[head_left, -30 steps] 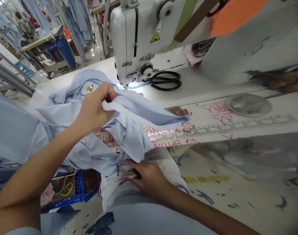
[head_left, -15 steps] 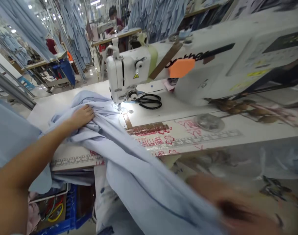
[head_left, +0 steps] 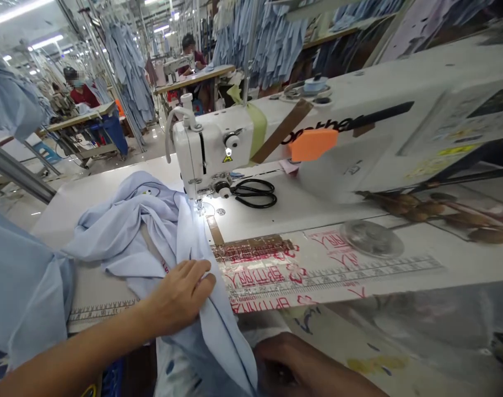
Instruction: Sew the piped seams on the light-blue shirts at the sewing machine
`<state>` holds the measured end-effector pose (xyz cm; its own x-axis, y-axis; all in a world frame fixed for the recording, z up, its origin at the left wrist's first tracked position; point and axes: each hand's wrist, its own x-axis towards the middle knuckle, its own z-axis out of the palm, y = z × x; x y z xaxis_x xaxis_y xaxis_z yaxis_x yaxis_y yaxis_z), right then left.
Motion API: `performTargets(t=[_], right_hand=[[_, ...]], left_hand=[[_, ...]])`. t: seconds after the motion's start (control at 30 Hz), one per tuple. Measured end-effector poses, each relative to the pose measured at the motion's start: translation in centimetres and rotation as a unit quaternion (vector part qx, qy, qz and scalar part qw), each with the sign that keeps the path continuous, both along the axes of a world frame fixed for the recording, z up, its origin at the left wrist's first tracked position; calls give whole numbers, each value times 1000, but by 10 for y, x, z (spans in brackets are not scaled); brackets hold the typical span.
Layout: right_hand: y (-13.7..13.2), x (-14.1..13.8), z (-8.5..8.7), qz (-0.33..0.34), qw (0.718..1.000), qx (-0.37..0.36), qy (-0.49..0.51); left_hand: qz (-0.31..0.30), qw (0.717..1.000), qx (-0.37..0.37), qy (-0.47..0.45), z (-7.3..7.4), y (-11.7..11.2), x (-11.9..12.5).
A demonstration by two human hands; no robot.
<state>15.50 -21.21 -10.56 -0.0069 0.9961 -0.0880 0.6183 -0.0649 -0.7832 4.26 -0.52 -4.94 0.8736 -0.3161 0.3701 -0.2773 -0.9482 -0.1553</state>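
Nearby, scissors (head_left: pixel 253 193) beside sewing machine (head_left: pixel 212 144), past blue cloth (head_left: pixel 152 231).

White sewing table (head_left: pixel 301 215): sewing machine (head_left: pixel 205 149) at centre, black-handled scissors (head_left: pixel 254 193) just beside it, crumpled pale blue cloth (head_left: pixel 139 231) left of the needle, printed ruler strip (head_left: pixel 334 278) along the front.

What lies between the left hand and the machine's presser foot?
The head view shows pale blue fabric running from the left hand to the presser foot.
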Motion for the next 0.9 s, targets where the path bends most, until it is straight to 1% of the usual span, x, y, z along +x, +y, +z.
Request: performTargets(t=[0.07,0.1,0.13,0.17,0.23,0.27,0.33,0.43,0.5,0.6,0.73,0.9], right_hand=[[-1,13,28,22,999,-13,-19],[1,21,41,32,999,-8,-33],[4,30,51,39,998,12,-44],[9,39,59,36,997,39,-61],[26,59,66,13,986,111,-124],[38,68,65,7,975,147,-167],[63,84,58,2,945,203,-256],[102,99,44,47,901,275,-332],[120,104,38,82,882,307,-348],[133,107,34,115,874,318,-349],[135,108,33,158,872,322,-333],[135,107,33,159,877,327,-313]], left_hand=[[17,999,-26,-15,-1,4,-2],[9,999,-26,-22,2,6,-3],[-4,999,-19,-32,5,7,-3],[-17,999,-9,-44,8,9,-4],[-35,997,12,-64,12,11,-4],[-41,997,23,-62,12,12,-5],[-45,998,31,-42,9,14,-6],[-27,999,13,-15,1,15,-6],[-11,1000,-1,-11,-2,15,-7],[-17,1000,-7,-15,-4,14,-7],[-27,999,-27,-11,-4,14,-6],[-24,998,-56,0,-3,14,-5]])
